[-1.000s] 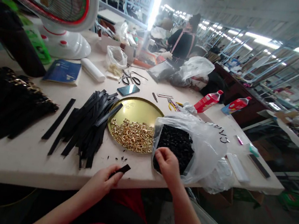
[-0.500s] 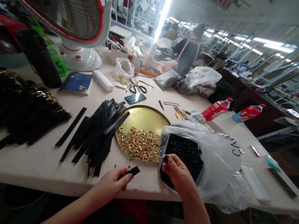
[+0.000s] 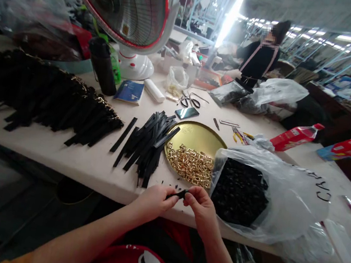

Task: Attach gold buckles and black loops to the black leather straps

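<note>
Above the table's front edge my two hands meet. My left hand (image 3: 156, 199) pinches a short black strap (image 3: 177, 194), whose end points to the right. The closed fingertips of my right hand (image 3: 202, 207) are at that end, with a small black piece mostly hidden in them. Just beyond is a round gold tray (image 3: 206, 132) with many gold metal buckles (image 3: 190, 164) on its near half. Loose black straps (image 3: 147, 147) lie left of the tray, some overlapping its rim. To the right, an open plastic bag (image 3: 287, 195) is full of small black pieces (image 3: 240, 193).
A large heap of black straps with gold hardware (image 3: 56, 97) covers the left side. Behind stand a fan (image 3: 135, 65), a dark bottle (image 3: 103, 64), a phone (image 3: 187, 113), scissors (image 3: 190, 101) and pliers (image 3: 238, 136). Red-labelled bottles (image 3: 297, 137) are at right. Across the table stands a person (image 3: 260, 58).
My right hand has moved left from beside the bag to the end of the strap in my left hand. The view has turned left, so things appear further right.
</note>
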